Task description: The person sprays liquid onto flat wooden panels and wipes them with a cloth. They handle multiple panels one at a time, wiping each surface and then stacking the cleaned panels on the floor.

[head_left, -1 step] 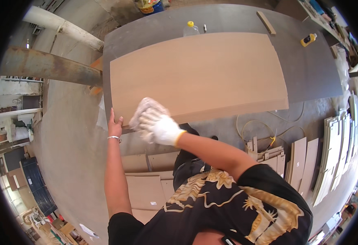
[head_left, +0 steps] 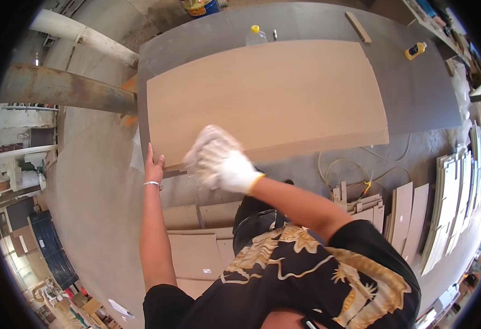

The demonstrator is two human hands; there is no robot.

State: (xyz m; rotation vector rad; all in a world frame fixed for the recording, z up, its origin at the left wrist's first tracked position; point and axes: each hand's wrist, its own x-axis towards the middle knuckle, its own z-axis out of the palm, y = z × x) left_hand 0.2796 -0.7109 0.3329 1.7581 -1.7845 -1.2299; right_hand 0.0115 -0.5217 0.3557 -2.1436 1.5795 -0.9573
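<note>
**Inspector:** Your right hand point(head_left: 230, 167) wears a white glove and is closed over a white cloth point(head_left: 207, 141), pressing it flat on the near edge of the tan board point(head_left: 273, 93). The cloth is blurred; I cannot tell how tightly your fingers grip it.

**Operator:** And my left?

**Inspector:** Your left hand point(head_left: 154, 162) is bare, with a metal bracelet point(head_left: 153, 185) at the wrist. The fingers lie extended against the board's near left corner, touching it. I cannot tell whether they curl under the edge.

**Operator:** Where does the board sit?

**Inspector:** It lies flat on a grey worktable point(head_left: 416, 93), covering most of the left and middle. Its near edge meets your 2 hands.

**Operator:** Anything around it?

**Inspector:** Along the far rim, just beyond the board, stands 1 clear plastic bottle point(head_left: 255, 36) with a yellow cap; its contents cannot be read. A wooden strip point(head_left: 358, 27) lies further right, and a small yellow tool point(head_left: 415, 51) near the far right corner. All 3 are well apart from your hands.

**Operator:** Obstructions?

**Inspector:** Nothing lies on the board besides the cloth. Below the table's near edge, a yellowish cable point(head_left: 350, 164) loops on the floor. Cut panels point(head_left: 410, 211) lean beside it on your right. More flat panels point(head_left: 196, 252) lie by your legs. A rusty pipe point(head_left: 65, 88) runs on your left.
</note>
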